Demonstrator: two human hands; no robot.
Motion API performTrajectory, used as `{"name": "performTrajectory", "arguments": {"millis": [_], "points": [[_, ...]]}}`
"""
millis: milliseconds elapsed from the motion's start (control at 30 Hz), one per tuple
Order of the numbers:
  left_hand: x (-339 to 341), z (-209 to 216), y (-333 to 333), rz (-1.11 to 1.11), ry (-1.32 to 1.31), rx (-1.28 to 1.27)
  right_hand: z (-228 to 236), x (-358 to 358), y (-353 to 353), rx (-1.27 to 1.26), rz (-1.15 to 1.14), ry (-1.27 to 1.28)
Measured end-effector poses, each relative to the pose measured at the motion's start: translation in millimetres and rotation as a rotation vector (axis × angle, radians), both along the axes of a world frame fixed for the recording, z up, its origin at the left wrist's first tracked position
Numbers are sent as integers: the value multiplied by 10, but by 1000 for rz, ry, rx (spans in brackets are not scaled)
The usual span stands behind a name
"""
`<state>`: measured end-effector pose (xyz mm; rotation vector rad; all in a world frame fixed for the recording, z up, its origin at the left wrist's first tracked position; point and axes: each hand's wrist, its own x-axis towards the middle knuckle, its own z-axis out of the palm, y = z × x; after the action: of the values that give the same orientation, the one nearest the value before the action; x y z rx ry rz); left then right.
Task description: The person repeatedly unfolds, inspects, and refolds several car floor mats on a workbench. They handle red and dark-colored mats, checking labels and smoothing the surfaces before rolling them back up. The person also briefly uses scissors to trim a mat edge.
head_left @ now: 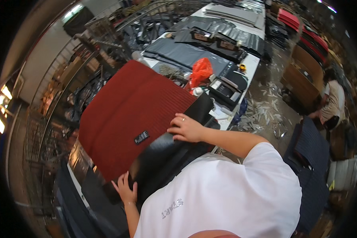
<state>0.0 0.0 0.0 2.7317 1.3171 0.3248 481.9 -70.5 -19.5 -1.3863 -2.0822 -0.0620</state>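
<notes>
My left hand [127, 191] splayed; right hand [188, 129], can't tell if pinching. Both at near edge of red ribbed mat [135, 101]. Likely bendy, weighty; grip corners.

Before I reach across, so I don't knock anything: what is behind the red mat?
A red-orange plastic bag and grey sheets on a white table; the red mat covers whatever is beneath its far edge.

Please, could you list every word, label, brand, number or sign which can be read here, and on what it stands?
Label on the red mat: pale marks on black, too blurred to read surely.
Shirt: a line of silver letters, wording not copied here.
Black box on the table: any print is too small to read.
</notes>
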Motion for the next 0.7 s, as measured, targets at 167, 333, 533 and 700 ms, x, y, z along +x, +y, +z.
{"name": "performTrajectory", "arguments": {"millis": [167,333,533,700], "points": [[-27,92,-418,-92,84,48,127,4,-506,18,63,-103],[-1,64,-533,-95,84,121,117,21,-625,7,67,-146],[-62,81,-672,21,5,7,112,-39,-682,66,42,-207],[-359,-371,-801,-51,-27,104,75,-15,-744,95,54,-241]]}}
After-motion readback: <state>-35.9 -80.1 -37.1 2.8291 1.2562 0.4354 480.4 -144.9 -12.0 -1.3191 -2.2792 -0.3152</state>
